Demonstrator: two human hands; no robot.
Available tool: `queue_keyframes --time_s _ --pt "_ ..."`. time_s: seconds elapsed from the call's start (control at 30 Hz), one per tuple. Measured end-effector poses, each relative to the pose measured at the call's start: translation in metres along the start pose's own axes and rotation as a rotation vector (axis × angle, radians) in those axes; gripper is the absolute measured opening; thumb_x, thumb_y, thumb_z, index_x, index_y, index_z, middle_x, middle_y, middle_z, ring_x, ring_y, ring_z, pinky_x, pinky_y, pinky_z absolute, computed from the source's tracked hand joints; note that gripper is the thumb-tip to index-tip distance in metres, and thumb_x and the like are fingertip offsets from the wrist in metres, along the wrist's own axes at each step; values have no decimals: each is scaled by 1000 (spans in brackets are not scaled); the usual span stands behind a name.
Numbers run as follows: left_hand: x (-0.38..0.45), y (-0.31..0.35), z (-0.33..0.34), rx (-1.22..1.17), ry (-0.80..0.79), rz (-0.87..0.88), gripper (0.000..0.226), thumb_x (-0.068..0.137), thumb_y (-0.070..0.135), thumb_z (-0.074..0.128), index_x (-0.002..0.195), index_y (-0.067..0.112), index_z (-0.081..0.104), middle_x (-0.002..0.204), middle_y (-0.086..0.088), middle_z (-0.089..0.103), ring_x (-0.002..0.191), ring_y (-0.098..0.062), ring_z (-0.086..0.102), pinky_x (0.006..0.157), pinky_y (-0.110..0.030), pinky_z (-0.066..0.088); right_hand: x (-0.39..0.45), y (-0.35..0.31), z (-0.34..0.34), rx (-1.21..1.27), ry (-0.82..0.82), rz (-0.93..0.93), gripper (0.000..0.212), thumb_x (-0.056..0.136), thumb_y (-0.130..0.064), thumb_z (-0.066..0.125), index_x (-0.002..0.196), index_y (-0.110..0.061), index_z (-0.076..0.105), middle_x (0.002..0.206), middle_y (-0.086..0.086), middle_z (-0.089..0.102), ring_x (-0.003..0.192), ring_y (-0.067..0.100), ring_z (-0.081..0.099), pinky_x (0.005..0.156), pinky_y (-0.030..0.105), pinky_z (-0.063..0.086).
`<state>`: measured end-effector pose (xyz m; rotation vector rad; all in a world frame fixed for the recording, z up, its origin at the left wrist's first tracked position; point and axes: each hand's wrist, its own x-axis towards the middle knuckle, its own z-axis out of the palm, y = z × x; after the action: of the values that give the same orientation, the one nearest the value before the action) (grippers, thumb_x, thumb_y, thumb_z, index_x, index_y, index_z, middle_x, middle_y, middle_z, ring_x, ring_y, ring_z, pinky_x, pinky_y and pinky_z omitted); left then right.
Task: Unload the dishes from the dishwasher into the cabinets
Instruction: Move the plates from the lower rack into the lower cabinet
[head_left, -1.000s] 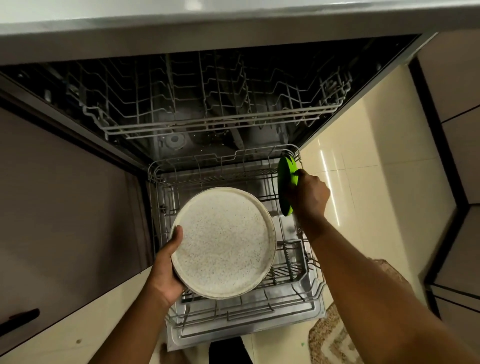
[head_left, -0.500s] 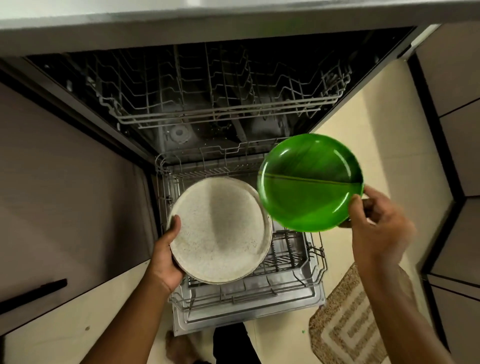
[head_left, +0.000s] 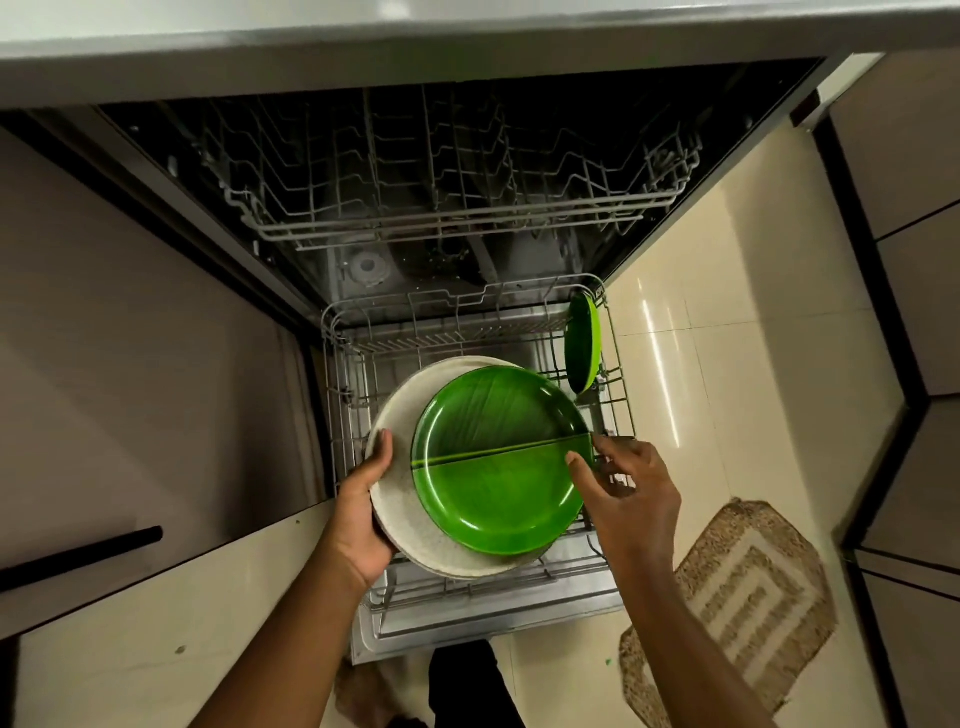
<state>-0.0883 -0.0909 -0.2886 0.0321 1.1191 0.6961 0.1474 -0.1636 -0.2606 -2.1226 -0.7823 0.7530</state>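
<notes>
Green is the colour of the top plate (head_left: 498, 457). It lies flat on a bigger speckled plate (head_left: 400, 441), a bit toward its right side, and both are held in the air above the lower rack (head_left: 621, 395) of the open dishwasher.

From the head camera, the left hand (head_left: 363, 499) holds the speckled plate by its left rim, thumb on top and fingers under it. The right hand (head_left: 631, 488) is at the right edge of the green plate. Its fingers (head_left: 574, 460) touch the rim, loose and a little spread. I cannot tell if they grip it or only rest there.

One more green plate (head_left: 584, 351) stands on its edge in the far right corner of the lower rack. The upper rack (head_left: 457, 208), farther back than the lower rack, looks to have no dishes in it.

What could go wrong? The green plate looks smooth, so I think it may slide if the speckled plate tips. It sits off to the right, and the left hand holds only the left rim, so the stack could tip to the right. If the right hand lets go to reach for the standing plate, the stack may drop onto the lower rack or onto the floor (head_left: 727, 322) to the right of the rack. Reaching for that plate, the stack could also bump the wires of the rack.
</notes>
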Motion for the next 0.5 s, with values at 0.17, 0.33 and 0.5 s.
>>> queue_keyframes --time_s 0.17,0.33,0.5 --pt "-2 -3 3 -41 15 -17 45 92 36 54 130 13 61 130 -19 62 121 -37 59 107 -56 41 8 6 8 517 -362 508 58 84 -27 76 136 -42 56 124 1 69 112 21 67 94 47 56" --pt "-2 -2 6 -8 10 -22 37 95 38 53 121 17 68 122 -15 68 112 -33 65 99 -50 48 10 9 21 633 -374 555 46 89 -16 69 131 -33 62 121 0 71 118 28 63 100 56 50" --pt "11 -4 5 -41 24 12 37 93 35 54 123 19 67 120 -13 69 113 -32 65 98 -51 48 22 7 25 541 -349 446 57 85 -20 73 138 -32 56 125 -2 69 119 23 62 98 47 53"
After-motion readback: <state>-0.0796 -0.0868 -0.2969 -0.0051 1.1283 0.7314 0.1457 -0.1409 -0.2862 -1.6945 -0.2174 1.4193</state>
